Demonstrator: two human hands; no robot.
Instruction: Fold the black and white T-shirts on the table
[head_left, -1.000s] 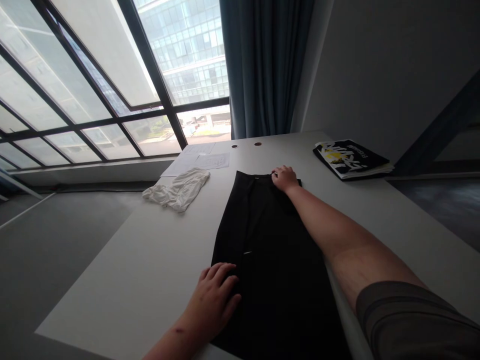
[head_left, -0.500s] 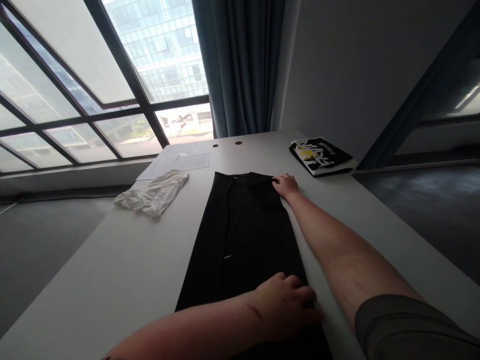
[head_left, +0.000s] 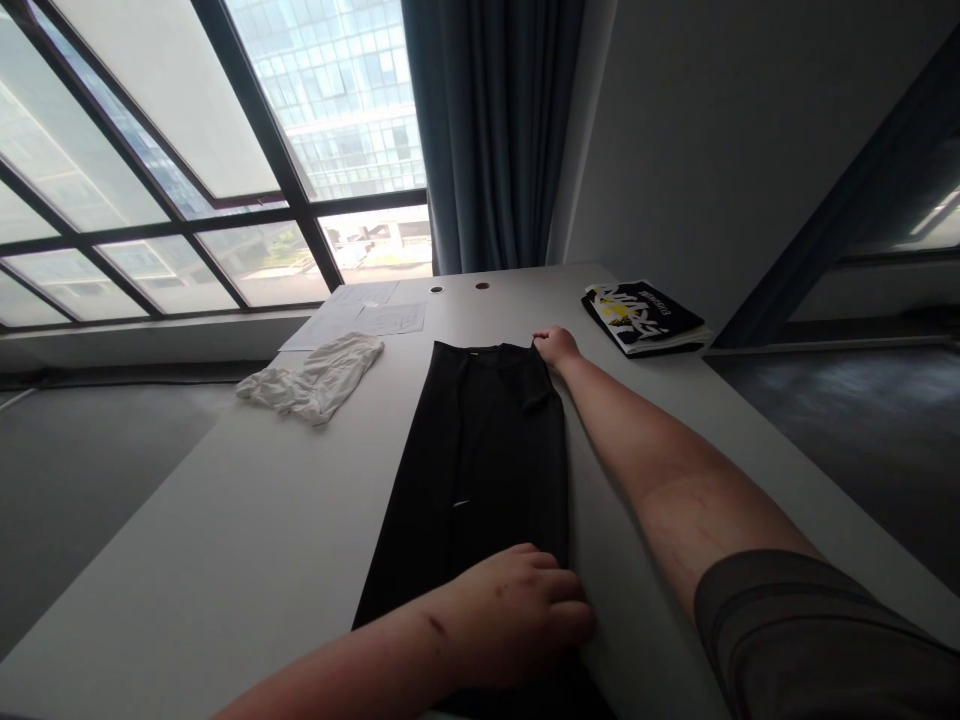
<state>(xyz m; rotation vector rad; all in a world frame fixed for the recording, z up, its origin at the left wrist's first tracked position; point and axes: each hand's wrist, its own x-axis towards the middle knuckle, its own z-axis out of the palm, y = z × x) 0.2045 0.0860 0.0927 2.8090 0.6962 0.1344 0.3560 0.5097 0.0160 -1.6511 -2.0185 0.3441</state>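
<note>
Black trousers (head_left: 495, 440) lie lengthwise on the white table, waistband at the far end, with a small white mark on the front. At the far right corner of the waistband, my right hand (head_left: 558, 347) is closed on the fabric, pinching it. Nearer to me, my left hand (head_left: 525, 612) reaches across the trousers and is closed on their right edge; its fingertips are partly hidden. A flap of cloth is turned inward below the waistband on the right. The lower part is hidden behind my left forearm.
A crumpled white cloth (head_left: 319, 380) lies on the left of the table (head_left: 262, 540). Paper sheets (head_left: 390, 318) are behind it. A black, white and yellow printed bag or folded item (head_left: 645, 318) sits at the back right. Windows and a blue curtain (head_left: 491, 130) stand beyond.
Both hands have moved left, bringing the right edge of the trousers inward, so the trousers look narrower. The view has shifted slightly.
</note>
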